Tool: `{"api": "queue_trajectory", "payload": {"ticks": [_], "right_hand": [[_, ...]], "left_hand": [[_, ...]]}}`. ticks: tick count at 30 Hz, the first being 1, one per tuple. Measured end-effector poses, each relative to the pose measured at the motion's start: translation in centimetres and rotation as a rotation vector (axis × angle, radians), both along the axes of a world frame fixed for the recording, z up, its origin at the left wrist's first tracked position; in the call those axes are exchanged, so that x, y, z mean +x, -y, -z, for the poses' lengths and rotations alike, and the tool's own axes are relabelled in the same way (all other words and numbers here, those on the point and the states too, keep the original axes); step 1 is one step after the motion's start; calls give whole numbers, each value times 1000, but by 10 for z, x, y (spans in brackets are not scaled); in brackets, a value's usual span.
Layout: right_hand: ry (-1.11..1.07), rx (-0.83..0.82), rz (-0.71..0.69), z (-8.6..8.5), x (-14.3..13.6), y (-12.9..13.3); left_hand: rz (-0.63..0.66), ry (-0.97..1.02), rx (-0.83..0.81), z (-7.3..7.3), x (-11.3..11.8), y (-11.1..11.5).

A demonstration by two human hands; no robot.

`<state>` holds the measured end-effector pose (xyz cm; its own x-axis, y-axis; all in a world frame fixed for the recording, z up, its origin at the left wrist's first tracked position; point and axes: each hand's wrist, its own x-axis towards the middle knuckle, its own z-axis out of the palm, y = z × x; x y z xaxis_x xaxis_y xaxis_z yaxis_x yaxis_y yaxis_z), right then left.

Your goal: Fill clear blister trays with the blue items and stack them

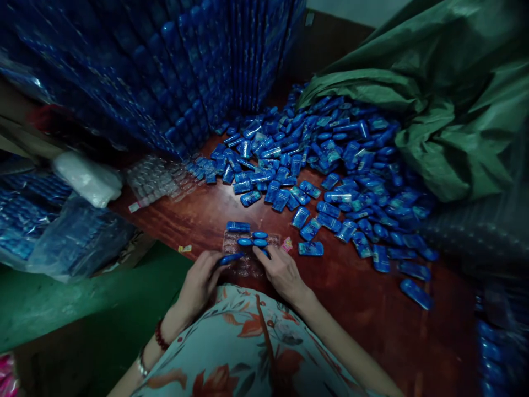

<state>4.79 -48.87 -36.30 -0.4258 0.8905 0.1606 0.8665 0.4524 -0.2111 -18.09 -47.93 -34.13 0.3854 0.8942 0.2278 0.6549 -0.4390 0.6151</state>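
A clear plastic tray (pixel 244 267) with small compartments lies at the table's near edge, in front of my body. Several blue packs (pixel 244 242) sit in its upper part, and one more (pixel 238 226) lies along its far edge. My left hand (pixel 199 280) grips a blue pack (pixel 231 258) at the tray's left side. On the right, my right hand (pixel 281 271) has its fingers closed round another blue pack (pixel 264 251), partly hidden under the fingers, over the tray.
A large heap of blue packs (pixel 289 149) spreads over the brown table (pixel 177 212), beside a green sack (pixel 450 121). Stacked blue packages (pixel 165 71) rise at the back left. Empty clear trays (pixel 155 179) lie left. A yellow scrap (pixel 184 248) and pink scrap (pixel 286 245) are near my hands.
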Motion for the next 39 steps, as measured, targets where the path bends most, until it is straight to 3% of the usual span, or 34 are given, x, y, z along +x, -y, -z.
{"api": "queue_trajectory", "payload": {"ticks": [4,6,12,19,25,27,32,36,39], "right_hand": [[-125,83,-30,15,6,2],[-140,103,-34,17,7,1],[-59,143,-64,7,8,-2],[-34,159,-114,9,10,-6],[-82,178,-234,-4,19,-17],[-114,155,-257,-11,20,-31],[-113,-127,-37,-27,-2,-99],[79,-391,-200,-25,-35,-150],[165,-533,-316,-20,-44,-164]], "left_hand": [[141,-66,95,27,9,-8],[208,-84,158,33,9,-19],[426,-115,197,24,7,-41],[435,-69,240,33,10,-38],[467,-185,224,26,18,-46],[486,-219,219,25,21,-48],[425,-262,259,31,23,-40],[260,-254,329,41,23,-28],[225,-194,339,45,24,-24]]}}
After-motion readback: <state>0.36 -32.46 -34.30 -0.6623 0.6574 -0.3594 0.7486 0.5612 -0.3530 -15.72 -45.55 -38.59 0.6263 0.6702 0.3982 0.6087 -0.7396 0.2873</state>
